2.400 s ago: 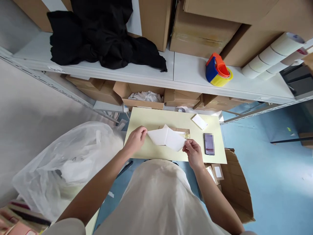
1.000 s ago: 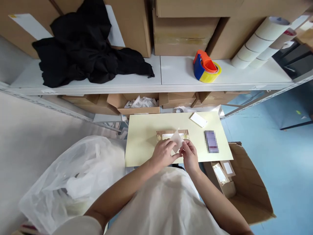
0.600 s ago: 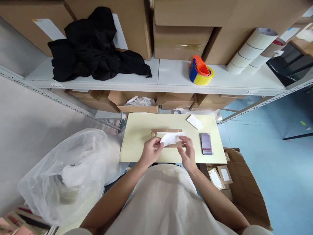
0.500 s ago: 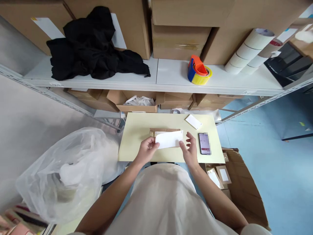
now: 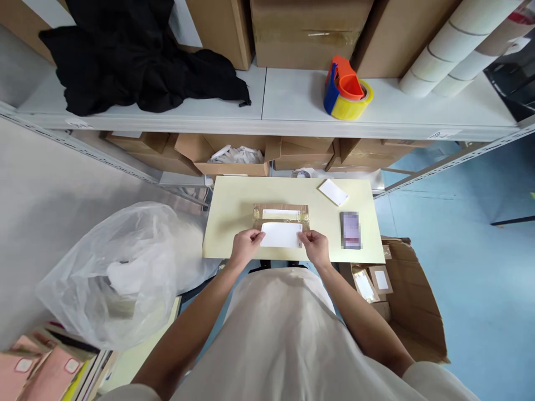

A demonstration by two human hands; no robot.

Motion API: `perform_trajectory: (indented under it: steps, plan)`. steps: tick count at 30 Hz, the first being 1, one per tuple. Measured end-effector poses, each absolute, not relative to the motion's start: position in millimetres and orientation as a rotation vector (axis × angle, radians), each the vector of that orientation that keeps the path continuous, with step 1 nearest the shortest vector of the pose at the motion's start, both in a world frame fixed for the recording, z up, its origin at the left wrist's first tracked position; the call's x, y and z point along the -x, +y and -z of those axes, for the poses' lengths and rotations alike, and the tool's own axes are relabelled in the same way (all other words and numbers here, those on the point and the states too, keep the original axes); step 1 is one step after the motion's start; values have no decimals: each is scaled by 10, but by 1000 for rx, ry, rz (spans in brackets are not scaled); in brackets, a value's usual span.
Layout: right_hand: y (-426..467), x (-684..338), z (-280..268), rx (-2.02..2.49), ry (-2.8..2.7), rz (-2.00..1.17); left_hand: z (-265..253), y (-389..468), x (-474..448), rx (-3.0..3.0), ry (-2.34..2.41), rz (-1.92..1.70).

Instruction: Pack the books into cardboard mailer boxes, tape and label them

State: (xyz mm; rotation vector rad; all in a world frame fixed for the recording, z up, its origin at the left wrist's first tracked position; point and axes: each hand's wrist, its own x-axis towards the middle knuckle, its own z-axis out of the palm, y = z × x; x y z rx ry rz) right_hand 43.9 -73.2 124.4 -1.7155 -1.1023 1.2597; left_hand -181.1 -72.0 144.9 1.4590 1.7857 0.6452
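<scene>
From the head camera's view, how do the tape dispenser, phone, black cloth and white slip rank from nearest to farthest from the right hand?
1. White slip: its right end is in the right hand.
2. Phone: on the table, right of the hand.
3. Tape dispenser: on the shelf beyond.
4. Black cloth: same shelf, far left.

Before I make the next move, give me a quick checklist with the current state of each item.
1. Left hand gripping the white sheet at its left end: ok.
2. Right hand gripping the sheet's right end: ok.
3. Sheet spread out, not crumpled: ok.
4. Small cardboard box resting on the table: ok.
5. Sheet touching the box: cannot tell; it overlaps the near part in this view.
6. Phone apart from both hands: ok, it lies to their right.
</scene>
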Motion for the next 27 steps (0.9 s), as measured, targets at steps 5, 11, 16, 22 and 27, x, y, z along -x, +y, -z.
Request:
perform_trajectory:
  steps: [5, 11, 16, 22, 27]
  plan:
    - [-378, -376, -1180, 1890, -1298, -1041, -1386, -301, 1796, -1684, 1843, -487]
    - [-156, -305, -1150, 2125, -1498, -876, -1237, -125, 1723, -1706, 1916, -351]
    - [-151, -258, -1128, 2250, -1673, -739, -1226, -121, 1707, -1694, 1956, -305]
    - [-176, -210, -1129, 2326, -1821, -600, -1231, -107, 1730, -1584, 1961, -271]
    - [-174, -164, -1104, 2298, -1950, -495, -1300, 25, 1759, -1499, 2069, -93]
